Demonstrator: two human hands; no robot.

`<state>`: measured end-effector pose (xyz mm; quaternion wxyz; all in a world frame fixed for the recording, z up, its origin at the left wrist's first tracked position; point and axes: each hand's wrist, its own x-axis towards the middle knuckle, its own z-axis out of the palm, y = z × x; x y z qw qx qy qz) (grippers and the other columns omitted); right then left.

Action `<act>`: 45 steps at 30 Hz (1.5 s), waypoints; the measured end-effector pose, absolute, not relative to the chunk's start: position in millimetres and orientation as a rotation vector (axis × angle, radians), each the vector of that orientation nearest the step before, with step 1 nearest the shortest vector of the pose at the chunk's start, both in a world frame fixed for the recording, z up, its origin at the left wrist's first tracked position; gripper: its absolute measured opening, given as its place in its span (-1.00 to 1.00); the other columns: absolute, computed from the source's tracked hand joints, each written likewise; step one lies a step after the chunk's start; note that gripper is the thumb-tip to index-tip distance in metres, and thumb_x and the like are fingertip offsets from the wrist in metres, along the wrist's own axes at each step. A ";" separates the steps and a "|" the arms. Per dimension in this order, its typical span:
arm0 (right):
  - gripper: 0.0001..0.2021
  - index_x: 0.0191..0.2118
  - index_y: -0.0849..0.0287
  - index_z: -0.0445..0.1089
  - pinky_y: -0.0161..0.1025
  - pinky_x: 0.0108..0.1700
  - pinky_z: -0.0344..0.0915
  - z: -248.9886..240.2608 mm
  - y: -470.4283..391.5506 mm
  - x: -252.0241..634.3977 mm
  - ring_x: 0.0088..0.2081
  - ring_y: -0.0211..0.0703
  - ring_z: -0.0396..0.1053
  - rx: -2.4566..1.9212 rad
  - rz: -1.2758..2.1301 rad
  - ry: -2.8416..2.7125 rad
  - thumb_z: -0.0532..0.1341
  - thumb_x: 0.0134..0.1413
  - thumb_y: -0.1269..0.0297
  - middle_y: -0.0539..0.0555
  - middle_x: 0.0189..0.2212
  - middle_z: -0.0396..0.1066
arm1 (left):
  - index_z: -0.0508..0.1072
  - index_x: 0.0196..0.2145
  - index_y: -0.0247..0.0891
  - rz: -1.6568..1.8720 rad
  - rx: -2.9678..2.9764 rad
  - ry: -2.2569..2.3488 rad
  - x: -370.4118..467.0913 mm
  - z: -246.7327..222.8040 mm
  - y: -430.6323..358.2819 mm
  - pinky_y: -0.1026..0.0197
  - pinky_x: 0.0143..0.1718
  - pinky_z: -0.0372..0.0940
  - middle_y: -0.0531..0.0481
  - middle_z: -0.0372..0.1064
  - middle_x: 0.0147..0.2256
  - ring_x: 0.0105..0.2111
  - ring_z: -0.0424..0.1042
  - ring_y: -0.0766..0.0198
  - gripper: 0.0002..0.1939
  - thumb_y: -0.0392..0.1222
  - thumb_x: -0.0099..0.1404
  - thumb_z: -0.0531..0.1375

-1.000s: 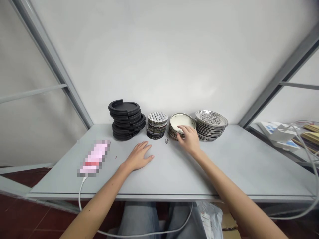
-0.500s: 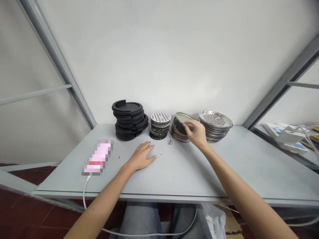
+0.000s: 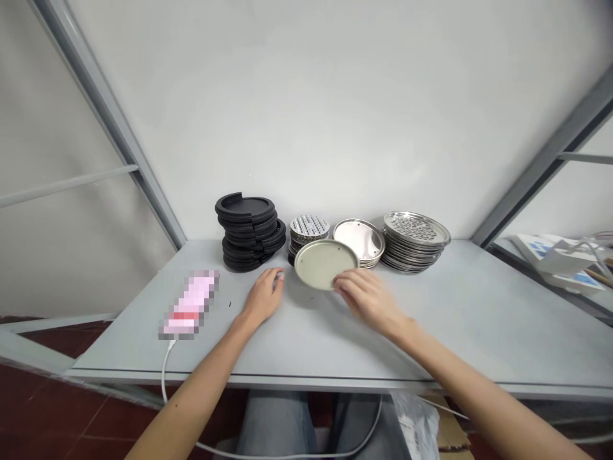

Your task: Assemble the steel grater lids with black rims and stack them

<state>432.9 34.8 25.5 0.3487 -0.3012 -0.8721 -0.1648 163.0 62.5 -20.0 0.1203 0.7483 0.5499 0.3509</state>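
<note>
Between the thumb and fingers of my right hand (image 3: 368, 299) is the right edge of a shallow round metal plate (image 3: 324, 263), pale inside, with a raised rim and small holes. It hovers above the table, in front of a stack of small perforated grater discs (image 3: 309, 225), and hides part of that stack. My left hand (image 3: 262, 295) rests by the table surface, left of the plate and apart from it, fingers slightly curled and holding nothing. Behind my right hand stands a stack of shiny round metal plates (image 3: 359, 237).
Black ring-shaped bases (image 3: 249, 230) are piled at the back left. At the back right is a stack of perforated metal plates (image 3: 416, 239). A phone (image 3: 191, 300) with a white cable (image 3: 165, 370) lies on the left of the grey table (image 3: 454, 332). White boxes (image 3: 555, 255) sit beyond the right frame.
My right hand has lifted the metal plate off its stack and carried it left and towards me. My left hand has drawn in slightly, its fingers more curled. The shiny plate beneath now shows.
</note>
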 end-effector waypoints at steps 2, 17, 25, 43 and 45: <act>-0.88 -0.16 0.19 0.35 -0.15 -0.16 0.27 10.9 26.9 422.5 -0.22 -0.08 0.39 -0.708 -0.406 -2.359 0.08 0.27 0.43 0.14 -0.25 0.50 | 0.39 -0.01 -0.30 1.058 2.168 1.616 161.8 -18.7 63.7 0.00 0.07 0.27 -0.18 0.42 -0.02 0.00 0.39 0.07 -0.68 -0.18 0.42 -0.05; -0.92 -0.24 0.11 0.40 -0.04 0.02 0.27 -14.0 29.4 419.7 0.00 -0.03 0.34 -0.689 0.201 -2.466 0.18 0.20 0.26 0.15 -0.02 0.41 | 0.48 -0.15 -0.29 0.914 2.248 1.632 160.4 -23.2 64.1 -0.01 0.05 0.26 -0.14 0.46 -0.13 -0.07 0.38 0.06 -0.74 -0.28 0.33 0.02; -0.81 -0.15 0.14 0.43 -0.07 -0.03 0.33 -10.6 74.5 426.8 -0.12 -0.03 0.41 -1.008 0.205 -2.214 0.08 0.24 0.32 0.16 -0.17 0.49 | 0.48 -0.10 -0.24 0.884 2.328 1.635 159.0 -30.3 66.2 -0.03 0.06 0.26 -0.12 0.43 -0.10 -0.04 0.35 0.04 -0.73 -0.28 0.23 0.16; -0.67 -0.05 0.27 0.44 -0.05 0.07 0.36 -38.9 102.1 425.6 0.00 -0.01 0.43 -0.998 0.234 -2.245 0.00 0.18 0.51 0.27 -0.03 0.47 | 0.52 -0.04 -0.21 0.875 2.370 1.632 148.8 -24.0 65.0 -0.06 0.09 0.25 -0.15 0.40 -0.09 -0.01 0.34 0.02 -0.68 -0.13 0.27 0.17; -0.67 -0.01 0.27 0.42 -0.01 0.12 0.33 -40.8 102.1 425.0 0.06 0.00 0.39 -0.990 0.240 -2.220 0.01 0.21 0.47 0.28 0.02 0.44 | 0.49 -0.02 -0.23 0.864 2.403 1.623 150.7 -23.0 62.9 -0.07 0.10 0.24 -0.16 0.39 -0.08 -0.01 0.33 0.01 -0.65 -0.12 0.26 0.19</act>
